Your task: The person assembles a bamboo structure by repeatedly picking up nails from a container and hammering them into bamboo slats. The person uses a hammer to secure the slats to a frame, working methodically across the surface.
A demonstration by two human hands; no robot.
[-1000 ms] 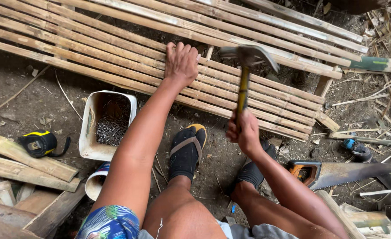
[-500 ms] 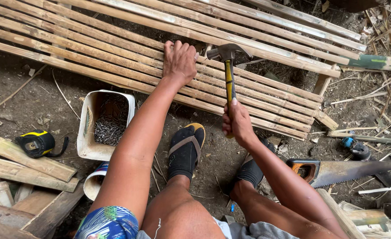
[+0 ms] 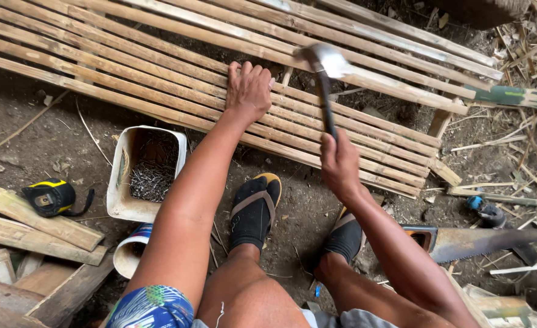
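A person squats over a panel of split bamboo slats (image 3: 159,79) laid on bare earth, hammer (image 3: 324,79) in mid-stroke. The hammer's metal head is smeared by motion blur at 12 o'clock in the frame, so its exact shape and whether it touches the slats cannot be made out; any nail beneath it is not visible. The panel runs off the frame's left and top edges, and the person's body is cut off at the bottom.

The left hand (image 3: 248,91) lies palm down with fingers together, pressed flat on the slats just to the 9 o'clock side of the hammer head, arm stretched straight forward. The right hand (image 3: 339,163) is wrapped tight around the lower end of the dark handle, wrist bent, at about 6 o'clock from the head.

The slats are pale, narrow and parallel, slanting from upper left to lower right. A white tub of nails (image 3: 147,173) sits on the dirt at 8 o'clock from the left hand, a yellow-and-black tape measure (image 3: 51,197) farther left, and a handsaw (image 3: 469,242) lies at 4 o'clock from the right hand, its blade partly hidden by the forearm.
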